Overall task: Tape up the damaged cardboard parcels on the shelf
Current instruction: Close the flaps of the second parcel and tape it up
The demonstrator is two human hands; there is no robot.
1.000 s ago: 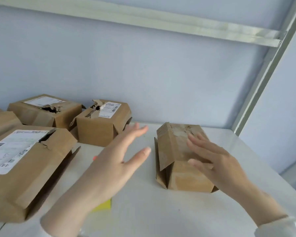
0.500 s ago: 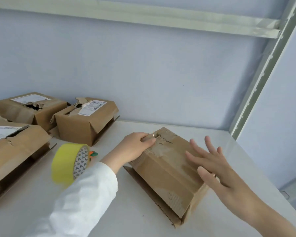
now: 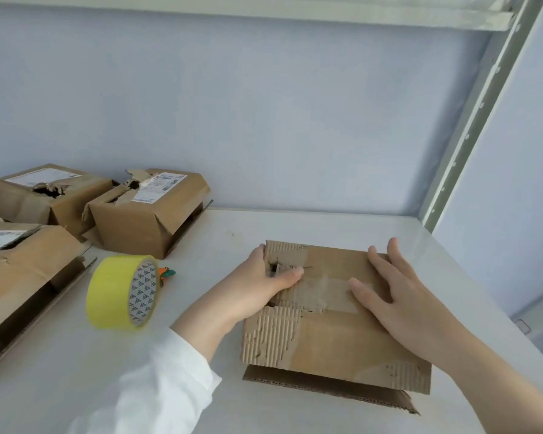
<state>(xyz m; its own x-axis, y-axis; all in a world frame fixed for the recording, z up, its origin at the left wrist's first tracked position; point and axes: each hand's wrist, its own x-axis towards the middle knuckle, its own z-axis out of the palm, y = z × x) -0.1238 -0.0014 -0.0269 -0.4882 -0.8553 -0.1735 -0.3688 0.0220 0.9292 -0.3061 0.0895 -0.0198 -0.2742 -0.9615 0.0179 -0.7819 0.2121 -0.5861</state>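
The parcel lies lower right, long axis across the frame. The left hand grips its left end and the right hand rests flat on top. The tape stands lower left, nearer the left hand.

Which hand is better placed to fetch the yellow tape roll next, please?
Likely the left hand: it grips the torn brown cardboard parcel's side nearer the yellow tape roll; the right hand lies flat, farther.
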